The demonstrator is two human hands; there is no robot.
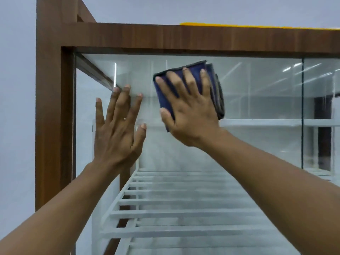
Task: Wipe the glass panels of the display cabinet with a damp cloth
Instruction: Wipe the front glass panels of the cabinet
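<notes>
Head view, one entry per item, from the grip outward.

Grip, right hand [189,115]: released, not clenched. Fingers are straight and spread, and the palm presses a folded blue cloth [218,96] flat against the glass.

Grip, left hand [116,133]: released and holding nothing. It lies palm-flat on the same pane, just beside the right hand, towards the left frame post.

Cloth: folded several layers thick, its edges showing past the fingertips and along the right side. It sits high on the front glass panel [257,92], near the top rail. Whether it is damp cannot be told.

Cabinet frame [53,107]: brown wood grain, with the post at left and the rail across the top.

Second panel [322,107]: to the right, past a vertical seam, well apart from both hands.

Inside: a white slatted shelf [174,214] low down. A yellow strip [239,25] lies on the cabinet top.

Step in hand, as judged: wiping the upper part of the front panel, with the left hand steadying.

Next move, as judged: strokes with even pressure down and across the pane, keeping the cloth flat. The left hand must be lifted off to reach the glass under it, and then the right panel follows.
</notes>
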